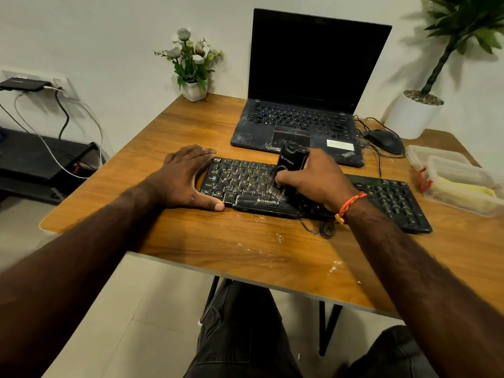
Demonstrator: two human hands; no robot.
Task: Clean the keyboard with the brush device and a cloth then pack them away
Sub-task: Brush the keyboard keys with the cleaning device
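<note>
A black dusty keyboard [242, 178] lies across the middle of the wooden table [191, 241]. My left hand [188, 177] rests flat on its left end, fingers spread over the edge, thumb along the front. My right hand [311, 178] grips a black brush device [290, 162] upright, with its bristles down on the keys near the keyboard's middle. White dust covers the left keys. No cloth is clearly visible; something yellow lies inside the clear box at right.
An open black laptop [300, 124] stands behind the keyboard. A black mouse [384, 140] and cables lie right of it. Clear plastic boxes [461, 181] sit at the right edge. A small flower pot [193, 88] and a large white plant pot [414, 113] stand at the back. Dust specks [278, 238] lie near the front edge.
</note>
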